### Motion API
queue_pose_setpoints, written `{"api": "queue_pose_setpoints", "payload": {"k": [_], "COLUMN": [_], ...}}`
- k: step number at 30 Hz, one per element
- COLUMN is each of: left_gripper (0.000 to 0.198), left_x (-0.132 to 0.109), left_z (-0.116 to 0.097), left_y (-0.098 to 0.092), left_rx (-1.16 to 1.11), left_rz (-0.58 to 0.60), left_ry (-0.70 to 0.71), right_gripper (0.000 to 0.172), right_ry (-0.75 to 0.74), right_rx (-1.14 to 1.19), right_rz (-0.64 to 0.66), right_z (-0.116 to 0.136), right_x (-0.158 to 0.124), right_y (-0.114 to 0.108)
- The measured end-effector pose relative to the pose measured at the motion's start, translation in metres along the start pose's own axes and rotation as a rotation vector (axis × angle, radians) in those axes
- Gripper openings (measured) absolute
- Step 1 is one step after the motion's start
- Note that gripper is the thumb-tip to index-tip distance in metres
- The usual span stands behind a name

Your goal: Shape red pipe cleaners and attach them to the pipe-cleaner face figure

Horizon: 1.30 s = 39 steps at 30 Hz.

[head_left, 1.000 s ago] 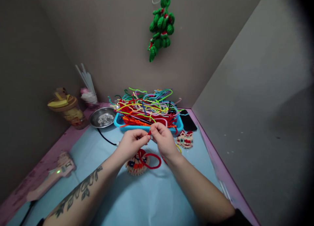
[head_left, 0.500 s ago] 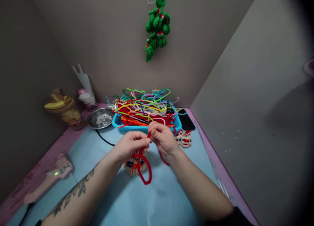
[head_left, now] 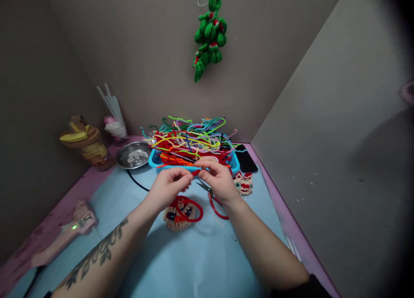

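A red pipe cleaner [head_left: 196, 173] runs between my two hands above the middle of the table. My left hand [head_left: 171, 185] pinches it, and a loop of it hangs below. At its other end, my right hand [head_left: 217, 179] has thumb and forefinger closed about the tip. Behind the loop lies a round cream craft piece [head_left: 176, 224] with dark blue and orange details, partly covered. Scissors [head_left: 214, 199] with red handles rest under my right hand, which hides part of them.
A blue tray [head_left: 236, 165] heaped with coloured pipe cleaners stands at the back. Beside it are a metal bowl [head_left: 122, 164] of small pale bits, a phone [head_left: 247, 160] and a red-and-cream piece [head_left: 243, 184]. At left lies a pink glue gun [head_left: 66, 237], its green light on.
The red loop has swung up and right, from hanging low to lying more sideways across the round piece. My hands have shifted slightly apart, and the scissors show more.
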<state>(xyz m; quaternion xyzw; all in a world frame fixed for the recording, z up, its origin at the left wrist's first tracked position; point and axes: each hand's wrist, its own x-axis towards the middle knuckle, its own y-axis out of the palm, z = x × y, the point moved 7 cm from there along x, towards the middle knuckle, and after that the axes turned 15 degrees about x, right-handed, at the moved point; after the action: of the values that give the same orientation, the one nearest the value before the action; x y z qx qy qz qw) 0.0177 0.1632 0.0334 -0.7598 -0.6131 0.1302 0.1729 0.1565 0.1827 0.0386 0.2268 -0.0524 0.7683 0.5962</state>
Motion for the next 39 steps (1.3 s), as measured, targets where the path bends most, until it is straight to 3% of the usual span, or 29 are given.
{"api": "queue_pose_setpoints", "payload": {"k": [4, 8, 13, 17, 23, 27, 31, 39], "left_gripper": [0.021, 0.018, 0.021, 0.019, 0.022, 0.022, 0.020, 0.016], "left_x": [-0.001, -0.004, -0.004, -0.002, -0.002, -0.002, -0.001, 0.000], "left_z": [-0.010, -0.017, -0.020, -0.022, -0.017, -0.016, -0.013, -0.007], "left_y": [-0.012, -0.009, -0.010, -0.015, -0.009, -0.007, -0.005, -0.001], "left_rx": [0.351, 0.591, 0.537, 0.439, 0.294, 0.303, 0.377, 0.628], "left_rz": [-0.087, -0.097, -0.058, -0.073, 0.006, -0.016, -0.049, -0.032], "left_ry": [0.150, 0.303, 0.282, 0.218, 0.134, 0.142, 0.202, 0.281], "right_gripper": [0.023, 0.015, 0.010, 0.006, 0.008, 0.009, 0.008, 0.010], "right_ry": [-0.112, -0.104, -0.048, 0.078, 0.191, 0.197, 0.144, -0.133], "right_rx": [-0.345, -0.493, -0.463, -0.396, -0.313, -0.297, -0.367, -0.677], "right_rz": [0.150, 0.214, 0.113, 0.011, 0.025, 0.038, 0.075, 0.220], "right_z": [0.024, 0.025, 0.020, 0.013, 0.004, 0.003, 0.007, 0.023], "right_x": [-0.003, -0.005, -0.005, -0.004, -0.004, -0.005, -0.005, -0.010], "right_y": [0.011, 0.018, 0.011, 0.004, 0.006, 0.009, 0.012, 0.023]}}
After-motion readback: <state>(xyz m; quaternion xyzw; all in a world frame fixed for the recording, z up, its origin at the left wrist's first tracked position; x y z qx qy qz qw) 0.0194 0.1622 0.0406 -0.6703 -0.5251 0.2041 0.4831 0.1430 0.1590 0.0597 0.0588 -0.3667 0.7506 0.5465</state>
